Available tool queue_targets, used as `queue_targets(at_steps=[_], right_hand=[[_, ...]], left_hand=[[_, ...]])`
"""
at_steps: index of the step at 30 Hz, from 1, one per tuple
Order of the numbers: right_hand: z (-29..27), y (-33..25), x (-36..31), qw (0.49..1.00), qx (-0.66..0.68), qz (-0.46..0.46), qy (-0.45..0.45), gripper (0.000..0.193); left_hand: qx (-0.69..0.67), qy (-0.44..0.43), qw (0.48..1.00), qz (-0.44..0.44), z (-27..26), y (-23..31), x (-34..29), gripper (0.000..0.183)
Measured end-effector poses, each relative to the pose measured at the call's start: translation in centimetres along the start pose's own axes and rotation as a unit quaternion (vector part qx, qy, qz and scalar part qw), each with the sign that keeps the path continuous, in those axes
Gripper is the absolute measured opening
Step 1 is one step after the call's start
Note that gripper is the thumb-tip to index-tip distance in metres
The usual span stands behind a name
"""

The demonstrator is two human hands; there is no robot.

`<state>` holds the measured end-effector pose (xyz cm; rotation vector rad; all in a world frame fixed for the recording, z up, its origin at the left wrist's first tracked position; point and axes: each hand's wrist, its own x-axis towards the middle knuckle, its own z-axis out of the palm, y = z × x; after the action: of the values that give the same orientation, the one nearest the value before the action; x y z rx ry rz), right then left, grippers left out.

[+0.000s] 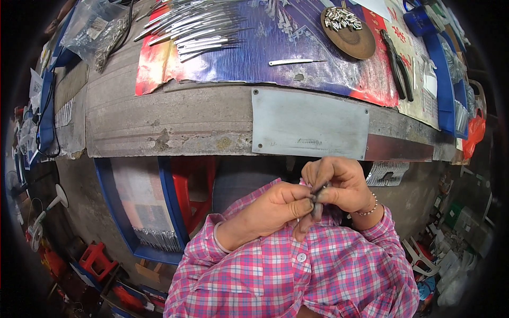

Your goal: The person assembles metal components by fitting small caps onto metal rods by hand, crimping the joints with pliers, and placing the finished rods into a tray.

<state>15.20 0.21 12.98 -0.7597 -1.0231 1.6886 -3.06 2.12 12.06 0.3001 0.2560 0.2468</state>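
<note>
My left hand (286, 204) and my right hand (342, 185) meet close in front of my chest, just off the bench's near edge. The fingers of both are pinched together at one spot. What they grip there is small and mostly hidden by the fingertips, so I cannot make it out. On the bench, beyond my hands, one slim silver metal piece with a thin pointed tail (297, 62) lies alone on a colourful printed sheet (254, 71). A pile of similar slim pieces (199, 29) is spread at the far left of it.
A round brown dish (358, 45) holds small shiny metal parts (342, 19). Beside it lie dark-handled pliers (397, 66). A pale metal plate (310, 124) is fixed at the bench's front edge. To the left below stands a blue tray (177, 204) with rows of thin metal pieces.
</note>
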Motion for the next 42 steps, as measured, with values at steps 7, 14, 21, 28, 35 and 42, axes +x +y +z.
queue_targets(at_steps=[7,14,21,28,35,42], right_hand=[[2.7,1.1,0.3,0.917,-0.338,-0.026,0.210,0.018],[0.1,-1.0,0.2,0.998,0.011,0.054,-0.031,0.012],[-0.1,0.0,0.3,0.998,0.026,0.011,-0.057,0.012],[1.4,0.5,-0.5,0.988,-0.128,0.006,0.089,0.015],[2.6,0.2,0.1,0.968,-0.185,0.052,0.161,0.012],[0.1,0.0,0.2,0.998,-0.028,-0.014,-0.055,0.009]], left_hand=[[0.429,0.190,0.861,0.196,0.1,-0.1,0.7,0.012],[0.057,0.040,0.997,-0.013,-0.7,-0.2,-0.2,0.021],[-0.085,-0.090,0.992,-0.013,-0.3,-0.7,-0.2,0.032],[0.154,0.118,0.980,0.046,0.6,-0.1,-0.5,0.020],[0.571,0.225,0.747,0.256,0.4,-0.3,0.2,0.012],[-0.112,-0.108,0.988,-0.025,-1.2,-1.4,-0.3,0.030]])
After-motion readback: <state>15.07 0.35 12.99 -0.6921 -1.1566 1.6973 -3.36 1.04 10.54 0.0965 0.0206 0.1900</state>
